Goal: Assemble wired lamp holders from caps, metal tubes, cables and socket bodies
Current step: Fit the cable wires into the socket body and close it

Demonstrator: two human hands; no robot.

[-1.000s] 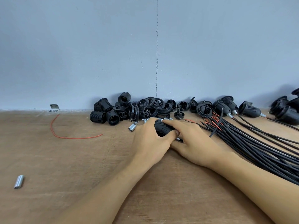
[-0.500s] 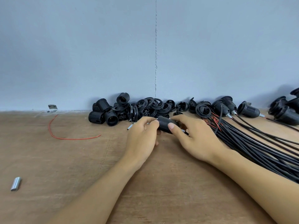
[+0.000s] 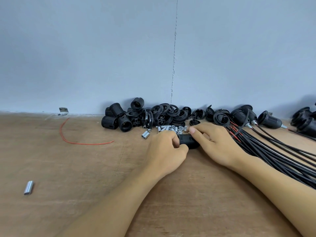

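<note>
From the head view, we see the ribbed black socket body (image 3: pixel 188 142) lying sideways between our two hands, just above the wooden table (image 3: pixel 85 168). Our left hand (image 3: pixel 164 147) curls its fingers around the socket's left end. Our right hand (image 3: pixel 217 144) grasps the right end, with one fingertip stretched over the top.

Just beyond the knuckles lies a small scatter of metal tubes (image 3: pixel 168 129), and behind them a heap of black caps and socket parts (image 3: pixel 136 117) sits against the wall (image 3: pixel 153 57).

A bundle of black cables (image 3: pixel 273 154) runs beside our right wrist towards the table's right edge, and wired holders (image 3: pixel 269 120) lie at its far end.

The left side offers open wood, with only a loose red wire (image 3: pixel 68 139) and a single tube (image 3: pixel 28 187) well apart from the hands.
</note>
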